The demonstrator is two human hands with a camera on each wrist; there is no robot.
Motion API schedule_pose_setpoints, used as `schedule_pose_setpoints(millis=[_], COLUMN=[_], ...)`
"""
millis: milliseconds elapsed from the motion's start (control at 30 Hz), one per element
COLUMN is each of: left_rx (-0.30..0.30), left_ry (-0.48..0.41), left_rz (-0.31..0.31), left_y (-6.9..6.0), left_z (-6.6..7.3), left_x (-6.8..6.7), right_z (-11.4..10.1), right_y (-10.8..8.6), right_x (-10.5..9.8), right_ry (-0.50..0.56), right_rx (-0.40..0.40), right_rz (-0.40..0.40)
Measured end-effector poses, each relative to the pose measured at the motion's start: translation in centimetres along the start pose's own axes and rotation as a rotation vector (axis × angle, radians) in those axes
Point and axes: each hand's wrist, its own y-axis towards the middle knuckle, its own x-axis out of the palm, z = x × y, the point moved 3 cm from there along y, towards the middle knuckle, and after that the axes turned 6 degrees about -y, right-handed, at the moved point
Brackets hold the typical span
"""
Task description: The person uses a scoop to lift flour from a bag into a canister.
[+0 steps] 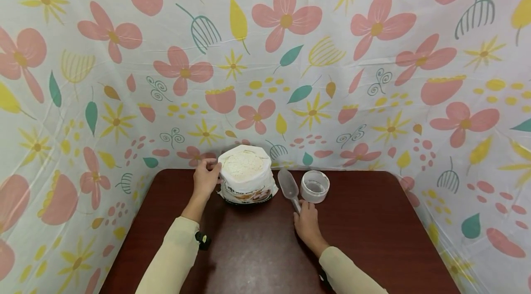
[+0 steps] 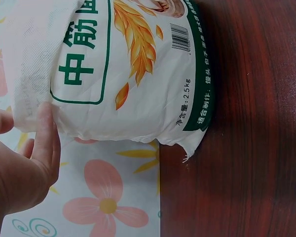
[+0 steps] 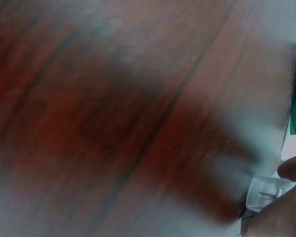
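Observation:
A white bag of flour [image 1: 246, 188] stands at the back of the table, its top folded open on pale flour. My left hand [image 1: 206, 178] holds the left side of its rim; in the left wrist view the fingers [image 2: 45, 140] lie against the white folded edge. To the right of the bag is a clear plastic scoop [image 1: 288, 183], its bowl pointing away from me. My right hand [image 1: 308, 225] grips the handle, whose clear end [image 3: 266, 191] shows in the right wrist view. A round, translucent container [image 1: 315, 196] stands just right of the scoop.
The dark reddish-brown table [image 1: 249, 252] ends at the back against a white cloth [image 1: 265, 77] printed with flowers and leaves, which also hangs on both sides. Green print and a wheat ear [image 2: 135, 42] mark the bag's front.

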Motion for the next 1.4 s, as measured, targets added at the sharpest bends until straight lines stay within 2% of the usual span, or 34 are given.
schedule_pose_setpoints(millis=[200,600,833,1100,1233,1400], left_rx=[0.000,0.005,0.015,0.016,0.020,0.032], left_ry=[-0.008,0.013,0.014,0.017,0.019,0.021], left_rz=[-0.001,0.001,0.001,-0.008,-0.011,-0.012], left_y=[0.0,0.1,0.3,0.5,0.5,0.3], left_z=[0.0,-0.2,-0.4,-0.4,-0.3,-0.3], left_x=[0.1,0.1,0.1,0.1,0.1,0.1], right_z=[0.3,1.1,1.0,1.3,1.4,1.3], right_y=[-0.2,-0.1,-0.3,-1.2,-1.3,-1.3], right_x=[-0.4,-0.1,-0.4,-1.5,-2.3,-3.5], right_ry=[-0.011,-0.054,-0.033,-0.046,-0.045,-0.028], right_rx=[-0.006,0.037,-0.020,-0.090,-0.109,-0.101], right_rz=[0.018,-0.066,-0.019,0.082,0.071,0.006])
